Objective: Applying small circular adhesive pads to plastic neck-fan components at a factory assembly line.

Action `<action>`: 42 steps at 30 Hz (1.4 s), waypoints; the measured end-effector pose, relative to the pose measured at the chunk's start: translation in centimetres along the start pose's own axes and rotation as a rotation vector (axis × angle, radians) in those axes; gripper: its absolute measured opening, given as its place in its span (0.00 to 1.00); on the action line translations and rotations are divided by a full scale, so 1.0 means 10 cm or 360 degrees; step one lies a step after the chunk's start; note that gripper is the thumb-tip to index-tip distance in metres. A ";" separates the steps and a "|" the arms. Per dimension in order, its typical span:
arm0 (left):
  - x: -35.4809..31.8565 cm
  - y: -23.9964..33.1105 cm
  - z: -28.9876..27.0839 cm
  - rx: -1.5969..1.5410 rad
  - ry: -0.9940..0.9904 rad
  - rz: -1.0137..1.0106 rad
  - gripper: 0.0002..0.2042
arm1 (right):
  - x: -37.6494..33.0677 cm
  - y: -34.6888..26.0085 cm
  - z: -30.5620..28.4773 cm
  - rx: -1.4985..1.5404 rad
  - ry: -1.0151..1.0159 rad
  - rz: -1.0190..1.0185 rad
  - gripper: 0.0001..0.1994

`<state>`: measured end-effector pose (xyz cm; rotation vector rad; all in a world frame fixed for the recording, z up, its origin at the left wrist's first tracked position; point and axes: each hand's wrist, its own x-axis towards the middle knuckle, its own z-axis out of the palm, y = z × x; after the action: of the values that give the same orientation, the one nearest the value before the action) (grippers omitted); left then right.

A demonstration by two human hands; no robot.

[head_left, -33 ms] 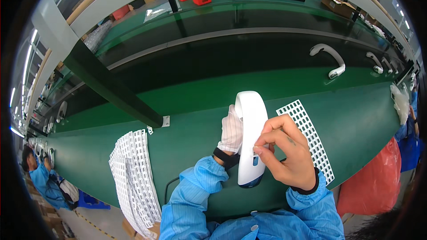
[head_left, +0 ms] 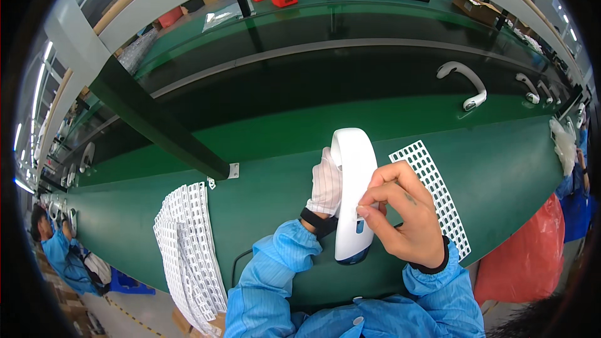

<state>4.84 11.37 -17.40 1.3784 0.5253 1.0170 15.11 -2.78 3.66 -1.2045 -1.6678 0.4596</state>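
Observation:
My left hand (head_left: 325, 183), in a pale striped glove, is closed around a white curved plastic device (head_left: 354, 181) and holds it above the green table; the device hides some of its fingers. My bare right hand (head_left: 405, 216) is at the right edge of the device. Its thumb and index finger pinch together just above a small blue rectangle (head_left: 360, 226) on the device's surface. Whatever sits between those fingertips is too small to name. Next to my right hand lies a white sheet with rows of dark rounded shapes (head_left: 432, 191).
A fanned stack of similar white sheets (head_left: 188, 244) lies on the left of the table (head_left: 263, 181). A dark green post (head_left: 163, 122) rises behind it. On the dark strip beyond is another curved white device (head_left: 469, 81). A red plastic bag (head_left: 523, 253) hangs at right. A co-worker (head_left: 59, 244) sits far left.

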 end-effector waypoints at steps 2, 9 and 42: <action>0.00 0.02 0.00 -0.0039 0.0027 -0.0022 0.08 | 0.00 0.02 0.01 -0.0002 0.0011 -0.0010 0.08; 0.02 -0.07 -0.07 0.0104 0.0111 -0.0051 0.06 | -0.02 0.07 0.03 -0.0063 0.0037 -0.0093 0.09; 0.14 0.60 0.23 -0.1155 0.0472 -0.0567 0.14 | 0.12 0.41 0.18 0.0521 0.0471 0.0461 0.37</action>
<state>5.78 10.61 -10.95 0.4741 0.5223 0.9820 15.54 0.47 0.32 -1.2037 -1.1216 0.6695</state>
